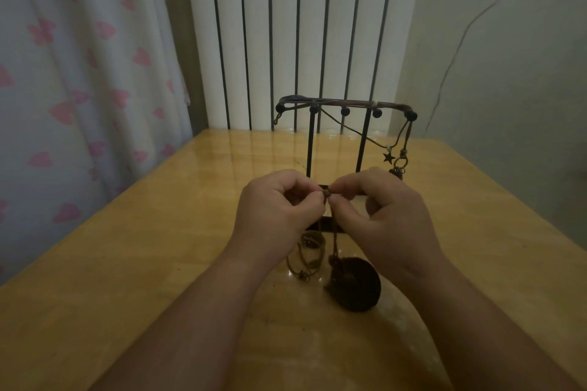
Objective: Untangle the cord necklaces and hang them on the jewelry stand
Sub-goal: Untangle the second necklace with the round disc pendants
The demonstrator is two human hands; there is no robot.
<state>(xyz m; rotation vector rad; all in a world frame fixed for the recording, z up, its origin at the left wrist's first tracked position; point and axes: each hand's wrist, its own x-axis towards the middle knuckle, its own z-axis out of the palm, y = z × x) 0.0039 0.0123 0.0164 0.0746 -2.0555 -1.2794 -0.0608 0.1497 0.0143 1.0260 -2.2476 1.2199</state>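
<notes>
Item under work: brown cord necklace (pixel 334 232), pinched at a small knot or clasp (pixel 327 192) between both hands, raised above the table (pixel 127 263). Cord drops from the pinch to a dark round pendant (pixel 355 287) lying on the tabletop, so weight is off the knot; judged deliberate, keeps cord slack for picking.

Left hand (pixel 279 209): thumb and forefinger closed on the cord at the knot. Right hand (pixel 387 213): same, closed on the cord from the other side. Fingertips nearly touching; other fingers curled clear. Grip suits teasing a tangle or fastener apart; which one, cannot tell, too small.

Second cord necklace (pixel 308 254) lies coiled on table just left of the pendant, btwn the wrists, loose. Whether it's still caught in the held cord: cannot tell.

Jewelry stand (pixel 346 124) upright just behind the hands, black frame w/ ball-tipped pegs. Already carries cords across the top bar; star charm (pixel 388 157) and a ring pendant (pixel 401 163) hang at its right end. Centre pegs look free.

Status est.: partway; two pieces left to hang.
</notes>
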